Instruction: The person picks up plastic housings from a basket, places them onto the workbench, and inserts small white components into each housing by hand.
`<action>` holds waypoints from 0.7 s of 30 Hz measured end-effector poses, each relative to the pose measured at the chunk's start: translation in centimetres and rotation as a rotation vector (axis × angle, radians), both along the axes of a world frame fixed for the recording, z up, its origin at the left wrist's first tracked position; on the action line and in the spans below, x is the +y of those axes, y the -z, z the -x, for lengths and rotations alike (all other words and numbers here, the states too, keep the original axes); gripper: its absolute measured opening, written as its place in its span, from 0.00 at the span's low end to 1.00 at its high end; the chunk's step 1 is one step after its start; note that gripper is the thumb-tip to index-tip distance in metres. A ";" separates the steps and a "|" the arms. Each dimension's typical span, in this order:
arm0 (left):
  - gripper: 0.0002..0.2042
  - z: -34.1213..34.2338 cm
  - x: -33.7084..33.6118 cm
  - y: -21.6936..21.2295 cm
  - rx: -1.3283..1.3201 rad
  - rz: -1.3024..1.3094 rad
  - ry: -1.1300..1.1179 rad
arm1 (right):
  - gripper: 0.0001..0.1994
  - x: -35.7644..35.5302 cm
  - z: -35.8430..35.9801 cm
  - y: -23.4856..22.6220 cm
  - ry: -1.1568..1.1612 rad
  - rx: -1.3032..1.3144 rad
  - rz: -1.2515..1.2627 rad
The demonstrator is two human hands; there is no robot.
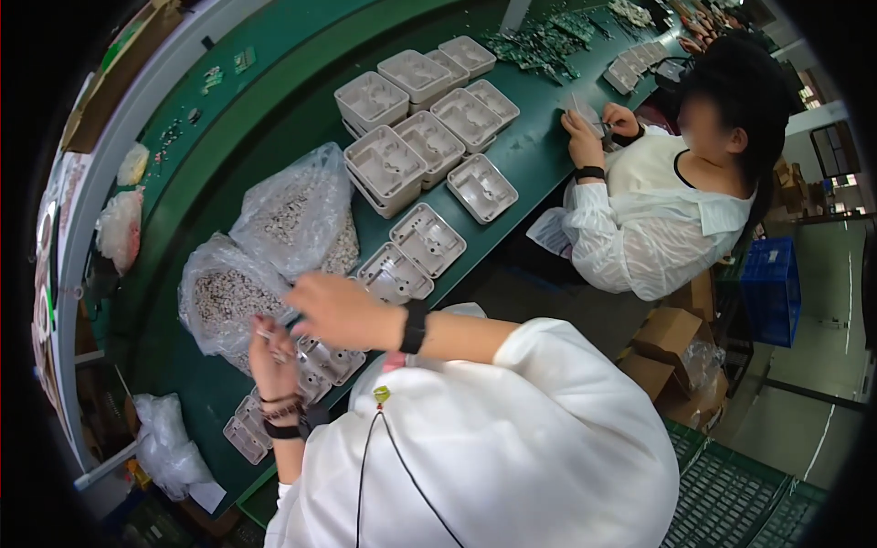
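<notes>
Running from about 7 o'clock up toward 1 o'clock, a long green bench (512, 155) fills the head view, its straight edges bent by the lens. At 12 o'clock, pale plastic housing trays (429, 137) sit in stacked groups, and more single trays (427, 239) trail down toward the centre. Beyond them, near 1 o'clock, lies a heap of green circuit boards (539, 46). Two clear plastic bags of small pale parts (301, 215) rest at about 9 o'clock from the centre, just beside each other.

Low in the picture the left hand (274, 352), with dark bead bracelets at the wrist, has its fingers (265, 333) pinching a thin metal tool (279, 340) over a pale housing (324, 358) at the bench edge, around 7 o'clock. The right hand (338, 310), a black band at its wrist, hovers just above the nearer bag; it is blurred, its fingers look loosely curled, and I cannot tell whether they grip anything.

At 2 o'clock a co-worker in a white top (649, 219) sits at the same bench, both hands up at its edge. Behind that person stands a blue crate (772, 288), with brown cardboard boxes (667, 342) at 4 o'clock and green crates (731, 493) at 5 o'clock on a grey floor (822, 365). A white rail (110, 155) edges the bench's far side at 10 o'clock.
</notes>
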State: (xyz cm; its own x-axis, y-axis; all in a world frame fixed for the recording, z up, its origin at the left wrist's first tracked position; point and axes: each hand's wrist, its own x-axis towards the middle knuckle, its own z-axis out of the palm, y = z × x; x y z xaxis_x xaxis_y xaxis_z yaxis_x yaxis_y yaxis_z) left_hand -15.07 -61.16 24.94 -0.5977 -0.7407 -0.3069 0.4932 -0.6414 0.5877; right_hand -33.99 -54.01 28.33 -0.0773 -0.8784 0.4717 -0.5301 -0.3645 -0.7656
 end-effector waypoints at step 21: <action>0.08 8.3 8.1 -4.5 -0.501 0.160 0.221 | 0.11 5.1 4.6 -0.1 -0.119 -0.269 -0.322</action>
State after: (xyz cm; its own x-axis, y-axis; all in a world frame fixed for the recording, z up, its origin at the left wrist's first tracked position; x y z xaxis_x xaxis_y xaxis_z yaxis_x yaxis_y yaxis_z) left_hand -23.33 -53.03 29.49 -0.5536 -0.6753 -0.4874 -0.0067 -0.5816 0.8135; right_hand -38.56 -48.86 28.45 -0.0496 -0.9875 0.1494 -0.2647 -0.1312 -0.9554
